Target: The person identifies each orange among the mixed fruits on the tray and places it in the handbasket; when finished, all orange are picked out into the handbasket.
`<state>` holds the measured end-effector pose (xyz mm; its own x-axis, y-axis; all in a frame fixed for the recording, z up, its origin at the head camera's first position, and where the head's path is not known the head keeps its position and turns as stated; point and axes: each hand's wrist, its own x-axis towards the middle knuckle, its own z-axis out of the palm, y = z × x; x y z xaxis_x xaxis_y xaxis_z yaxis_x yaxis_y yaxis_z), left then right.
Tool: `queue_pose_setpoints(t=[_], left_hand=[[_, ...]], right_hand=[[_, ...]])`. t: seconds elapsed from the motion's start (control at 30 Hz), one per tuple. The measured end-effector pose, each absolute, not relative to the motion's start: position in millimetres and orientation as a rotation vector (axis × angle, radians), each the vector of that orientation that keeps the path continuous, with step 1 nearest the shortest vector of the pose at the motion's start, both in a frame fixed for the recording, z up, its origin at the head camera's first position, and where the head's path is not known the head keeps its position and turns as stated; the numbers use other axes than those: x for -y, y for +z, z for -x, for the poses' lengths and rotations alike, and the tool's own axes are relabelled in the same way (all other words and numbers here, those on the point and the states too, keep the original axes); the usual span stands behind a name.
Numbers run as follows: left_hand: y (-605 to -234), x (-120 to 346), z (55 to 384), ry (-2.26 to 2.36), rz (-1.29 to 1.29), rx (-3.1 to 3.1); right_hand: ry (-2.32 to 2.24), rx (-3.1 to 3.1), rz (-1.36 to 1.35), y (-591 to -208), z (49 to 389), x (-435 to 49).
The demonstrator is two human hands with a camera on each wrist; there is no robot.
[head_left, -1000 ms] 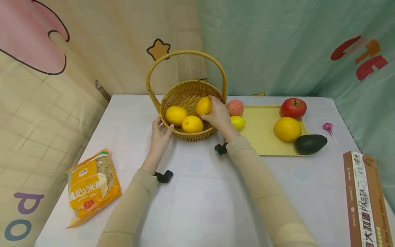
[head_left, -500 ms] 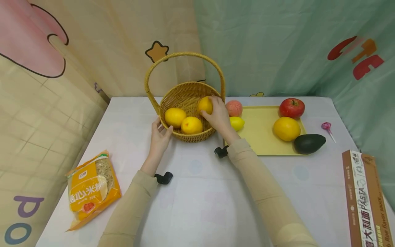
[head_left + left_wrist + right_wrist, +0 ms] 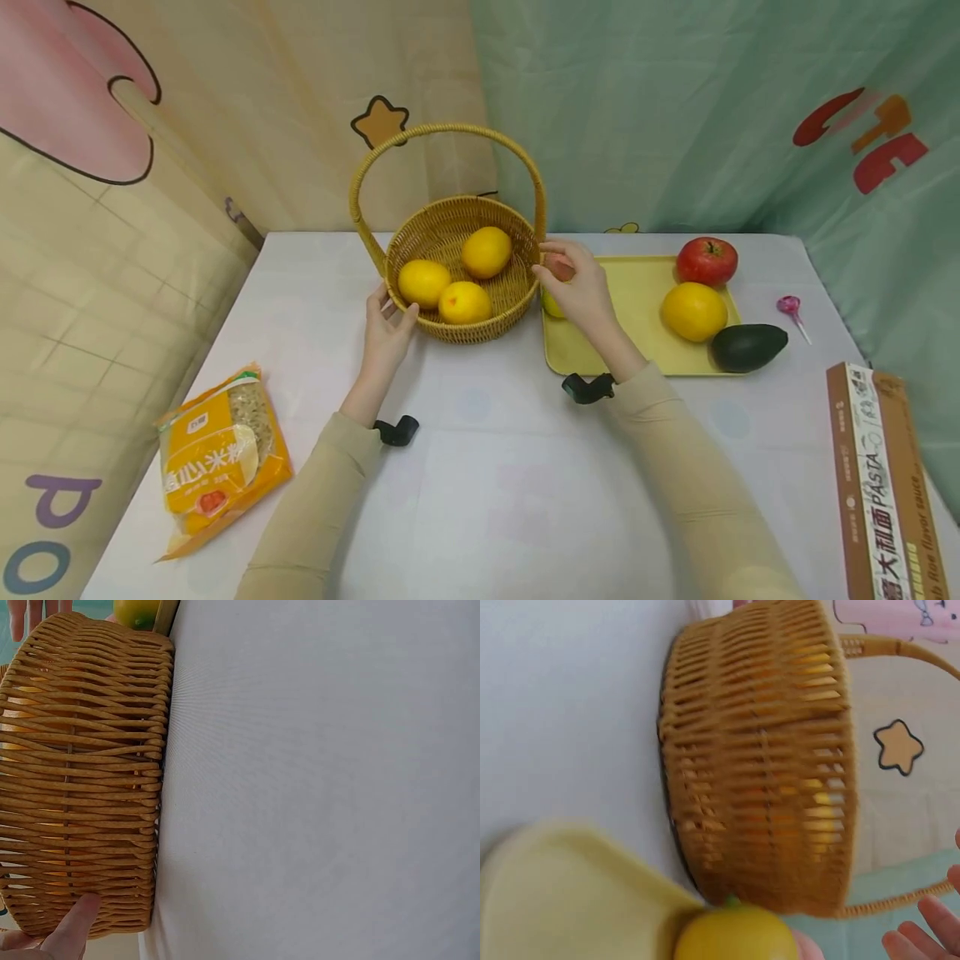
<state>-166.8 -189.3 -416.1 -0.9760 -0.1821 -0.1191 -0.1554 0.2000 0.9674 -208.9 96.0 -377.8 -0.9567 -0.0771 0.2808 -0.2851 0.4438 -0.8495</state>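
Note:
In the head view, a round wicker basket [image 3: 474, 331] with a tall arched handle stands at the back of the table. Inside it lie three yellow-orange fruits, among them a far one [image 3: 487, 252], a left one [image 3: 424, 284] and a front one [image 3: 465, 302]. My left hand [image 3: 387, 337] holds the basket's left side, thumb at the front wall. In the left wrist view a fingertip [image 3: 87, 901] presses the weave. Just right of the basket, my right hand [image 3: 581, 287] holds nothing, its fingers loosely bent. It partly covers a pink fruit [image 3: 558, 266] and a yellow-green fruit [image 3: 551, 305].
The pale yellow tray [image 3: 637, 317] bears a red apple [image 3: 707, 261], a large yellow fruit [image 3: 693, 312] and, over its corner, an avocado [image 3: 748, 347]. A lollipop [image 3: 789, 306] and pasta box [image 3: 877, 483] lie right; a grain bag [image 3: 225, 458] lies left.
My right hand has let go of the far yellow-orange fruit, which now lies a little further left in the basket. That hand has moved right, out over the tray's edge. The left hand stays.

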Motion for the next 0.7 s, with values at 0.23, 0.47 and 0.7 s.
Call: queue_pose_setpoints(t=[0.23, 0.47, 0.7], left_hand=[[-414.8, 188.7, 167.0, -1.959, -0.36, 2.412], [-414.2, 188.1, 166.7, -1.965, -0.357, 2.402], [-412.9, 188.5, 165.5, -1.979, -0.353, 2.399]], right_hand=[[1.579, 2.517, -0.227, -367.5, 190.8, -139.8], [1.509, 2.582, -0.019, -356.3, 175.5, -182.3], [1.402, 2.573, 0.215, -357.8, 169.4, -225.9]])
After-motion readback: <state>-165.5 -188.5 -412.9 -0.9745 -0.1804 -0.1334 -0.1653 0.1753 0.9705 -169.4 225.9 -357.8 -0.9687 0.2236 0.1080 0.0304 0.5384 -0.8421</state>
